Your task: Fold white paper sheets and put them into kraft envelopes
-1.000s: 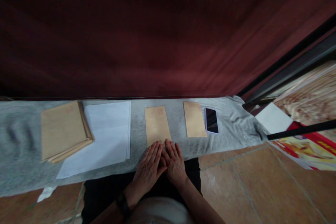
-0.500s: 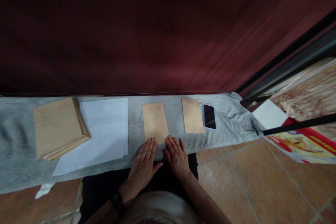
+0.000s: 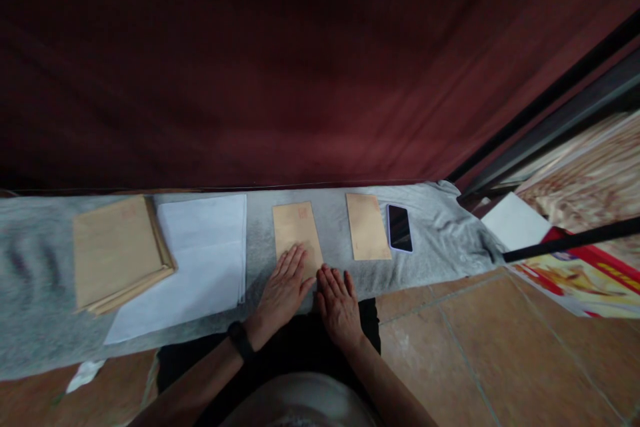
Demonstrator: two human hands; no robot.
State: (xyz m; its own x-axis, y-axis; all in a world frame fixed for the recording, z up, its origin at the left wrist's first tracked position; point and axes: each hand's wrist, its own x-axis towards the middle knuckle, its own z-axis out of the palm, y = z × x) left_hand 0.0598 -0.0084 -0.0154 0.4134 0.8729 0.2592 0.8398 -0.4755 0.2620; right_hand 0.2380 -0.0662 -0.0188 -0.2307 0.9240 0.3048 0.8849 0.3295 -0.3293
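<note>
A dark red surface (image 3: 250,67), cloth or panel I cannot tell, fills the upper half of the space. Below it, a long gray cloth (image 3: 440,240) runs from side to side above a floor of orange-brown tiles (image 3: 500,347). On the cloth's left end, white paper sheets (image 3: 205,260) lie partly under a stack of kraft envelopes (image 3: 117,253). At far right is a red and yellow printed sheet (image 3: 585,277). The seated person's left hand (image 3: 283,290) lies flat, palm down, fingers together and thumb spread away, over the near part of a single kraft envelope (image 3: 300,228), which rests on the cloth directly in front of the person. The right hand (image 3: 341,310) is also flat, fingers nearly together, tips at that envelope's near right corner; whether they touch it, I cannot tell. A second kraft envelope (image 3: 369,227) lies apart to the right, just beside a dark-screened phone (image 3: 400,228) with a pale purple edge. Smaller still are a black wristband (image 3: 241,341) on the left wrist and a white scrap (image 3: 85,375) at lower left.
</note>
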